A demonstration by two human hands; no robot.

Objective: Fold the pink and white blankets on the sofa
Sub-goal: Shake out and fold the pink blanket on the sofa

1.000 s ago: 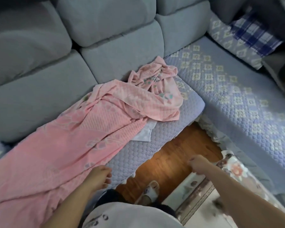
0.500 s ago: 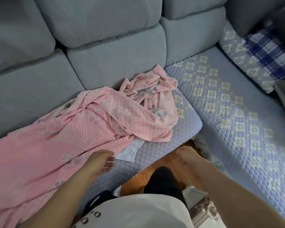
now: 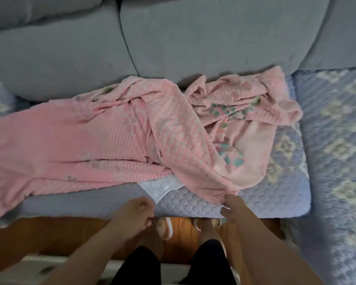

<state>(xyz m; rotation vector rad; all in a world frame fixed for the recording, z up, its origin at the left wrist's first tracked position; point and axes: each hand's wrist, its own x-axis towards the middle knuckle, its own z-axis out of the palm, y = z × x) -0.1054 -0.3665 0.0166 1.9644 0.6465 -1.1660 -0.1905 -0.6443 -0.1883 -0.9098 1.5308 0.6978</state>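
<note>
Wooden floor [image 3: 183, 225] lies nearest, running under the front edge of the sofa, with my two slippered feet [image 3: 164, 227] set side by side on it and my dark trouser legs below them in the head view. Above the floor, my left hand [image 3: 135, 212] hovers over the front edge of the quilted lavender seat cover [image 3: 193, 204], its fingers loosely curled and holding nothing, just short of the white blanket [image 3: 160, 187]. My right hand [image 3: 232, 206] sits to its right on the same edge, fingertips pinching the lowest corner of the pink blanket [image 3: 173, 140]; the exact finger positions are blurred. Only a small corner of the white blanket shows, lying flat on the seat cover and tucked beneath the pink blanket. The pink blanket is unfolded and crumpled, spread across the seat from the far left, where its end drapes over the front edge, to a bunched heap at right showing green floral print. To the right, a second seat section carries a blue cover with pale diamond motifs [image 3: 337, 140]. Farthest back stand the grey back cushions [image 3: 173, 38] of the sofa, touching the rear edge of the pink blanket.
</note>
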